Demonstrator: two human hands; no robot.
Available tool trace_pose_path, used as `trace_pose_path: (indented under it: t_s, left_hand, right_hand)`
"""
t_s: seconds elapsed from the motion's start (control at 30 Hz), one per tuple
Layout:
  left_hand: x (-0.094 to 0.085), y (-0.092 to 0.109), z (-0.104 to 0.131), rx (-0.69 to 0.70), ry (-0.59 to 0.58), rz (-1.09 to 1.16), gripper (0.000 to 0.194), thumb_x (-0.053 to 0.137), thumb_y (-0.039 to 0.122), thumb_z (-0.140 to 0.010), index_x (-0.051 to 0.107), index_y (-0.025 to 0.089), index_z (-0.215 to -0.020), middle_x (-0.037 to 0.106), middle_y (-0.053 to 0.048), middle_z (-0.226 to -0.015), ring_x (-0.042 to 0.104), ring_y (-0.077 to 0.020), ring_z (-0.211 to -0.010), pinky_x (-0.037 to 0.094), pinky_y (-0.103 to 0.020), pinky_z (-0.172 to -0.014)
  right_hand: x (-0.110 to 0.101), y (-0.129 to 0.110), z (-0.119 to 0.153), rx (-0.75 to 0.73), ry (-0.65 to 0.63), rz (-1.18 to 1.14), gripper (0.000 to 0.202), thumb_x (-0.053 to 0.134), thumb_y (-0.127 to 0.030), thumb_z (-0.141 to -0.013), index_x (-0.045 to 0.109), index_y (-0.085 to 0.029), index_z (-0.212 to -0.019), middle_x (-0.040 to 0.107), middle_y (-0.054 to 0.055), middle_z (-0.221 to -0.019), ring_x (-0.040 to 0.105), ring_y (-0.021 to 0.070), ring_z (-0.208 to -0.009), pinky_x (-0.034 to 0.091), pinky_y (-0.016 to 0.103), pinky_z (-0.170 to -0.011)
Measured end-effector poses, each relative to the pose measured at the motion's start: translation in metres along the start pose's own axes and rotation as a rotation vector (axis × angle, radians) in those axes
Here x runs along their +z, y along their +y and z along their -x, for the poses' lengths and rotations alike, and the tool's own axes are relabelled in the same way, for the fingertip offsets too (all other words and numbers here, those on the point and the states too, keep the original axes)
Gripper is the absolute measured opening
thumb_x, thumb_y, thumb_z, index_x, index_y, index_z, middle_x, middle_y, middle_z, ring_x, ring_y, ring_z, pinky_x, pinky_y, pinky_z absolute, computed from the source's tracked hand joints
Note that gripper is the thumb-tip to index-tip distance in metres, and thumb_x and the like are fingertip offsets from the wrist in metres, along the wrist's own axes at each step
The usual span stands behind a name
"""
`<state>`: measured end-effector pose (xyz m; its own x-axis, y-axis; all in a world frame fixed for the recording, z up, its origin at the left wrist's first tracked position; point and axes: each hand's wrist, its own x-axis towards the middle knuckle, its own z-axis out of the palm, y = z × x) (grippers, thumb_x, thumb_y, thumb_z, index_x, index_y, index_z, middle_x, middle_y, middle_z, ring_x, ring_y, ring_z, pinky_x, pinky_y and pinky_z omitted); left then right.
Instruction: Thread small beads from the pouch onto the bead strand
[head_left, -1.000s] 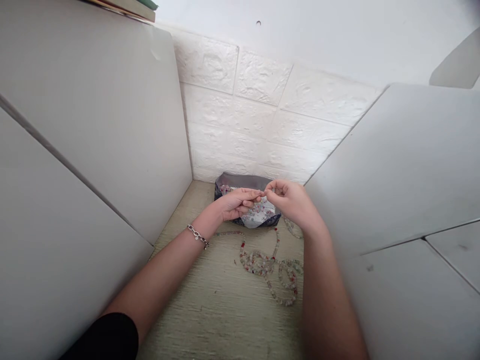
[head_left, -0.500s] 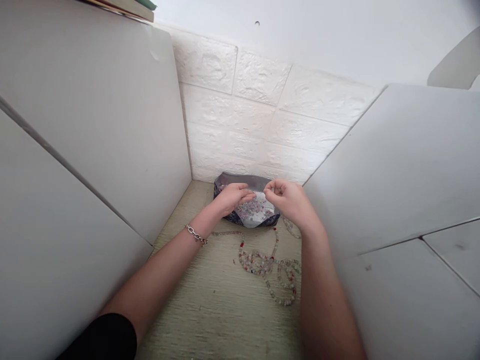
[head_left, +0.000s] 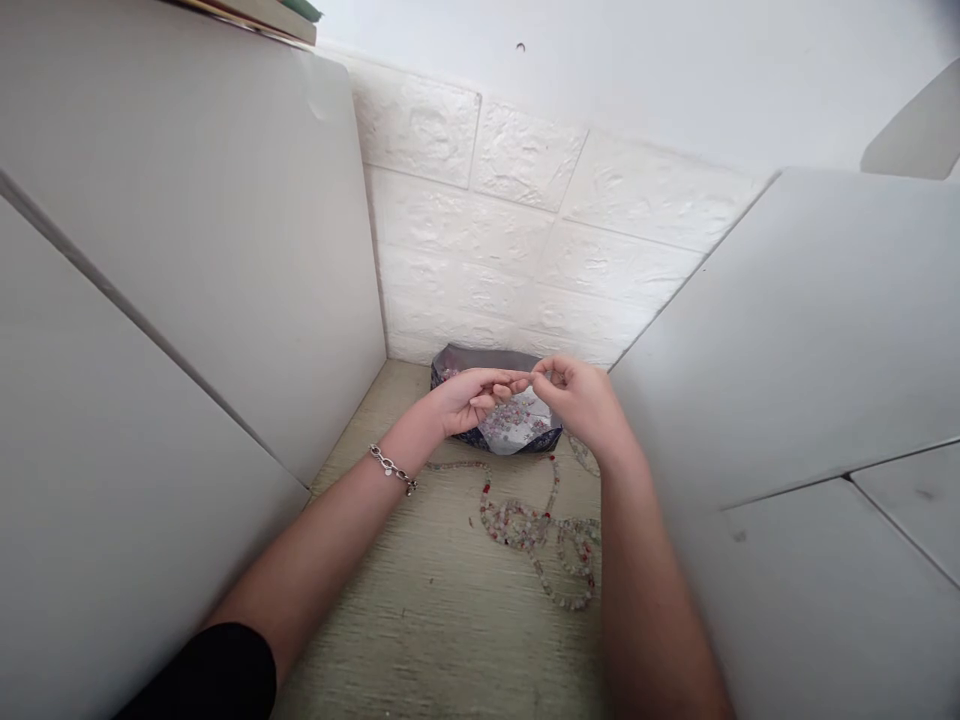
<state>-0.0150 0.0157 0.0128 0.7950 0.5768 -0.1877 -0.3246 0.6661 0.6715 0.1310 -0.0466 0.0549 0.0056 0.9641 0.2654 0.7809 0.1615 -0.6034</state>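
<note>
The bead strand (head_left: pixel 517 535) lies in loops, nearer than the pouch (head_left: pixel 495 357) of loose beads (head_left: pixel 510 415). We expect it to handle light and limp, its beads hard and slippery, best taken between fingertips. Our right hand (head_left: pixel 581 400) presses thumb and forefinger together; whether our left hand's (head_left: pixel 465 402) grip is closed, or either pinches anything, we cannot tell. Unlike half a second ago, our fingertips meet.
</note>
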Motion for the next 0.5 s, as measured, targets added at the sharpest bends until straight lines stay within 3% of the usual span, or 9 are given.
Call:
trace_pose_path:
  t_s: [0.13,0.33,0.5]
  left_hand:
    - [-0.0012,0.0001,0.0027,0.028,-0.068,0.042,0.028,0.037,0.002,-0.08,0.056,0.006,-0.1,0.053,-0.004,-0.069,0.044,-0.0006,-0.045,0.023,-0.007,-0.027]
    - [-0.0026,-0.0012,0.0055,0.01,0.014,0.062,0.014,0.043,0.006,-0.08,0.056,0.009,-0.079,0.056,-0.005,-0.072,0.043,0.0008,-0.041,0.024,-0.006,-0.027]
    - [-0.0032,-0.0008,0.0073,-0.03,-0.005,0.015,0.012,0.043,0.007,-0.08,0.054,0.01,-0.074,0.058,-0.005,-0.072,0.036,0.0025,-0.034,0.023,-0.006,-0.026]
  right_hand:
    - [-0.0015,0.0,0.001,0.003,0.035,-0.056,0.017,0.046,-0.032,-0.07,0.056,-0.018,-0.071,0.039,-0.005,-0.05,0.034,0.0082,-0.047,0.025,0.022,-0.047]
    - [-0.0028,-0.0018,0.0025,0.015,0.063,-0.115,0.019,0.046,-0.034,-0.072,0.056,-0.018,-0.072,0.038,-0.005,-0.049,0.032,0.0075,-0.046,0.024,0.022,-0.045]
    - [-0.0041,-0.006,0.0043,-0.014,0.055,-0.135,0.018,0.048,-0.033,-0.071,0.056,-0.017,-0.071,0.038,-0.005,-0.05,0.032,0.0072,-0.046,0.025,0.022,-0.046]
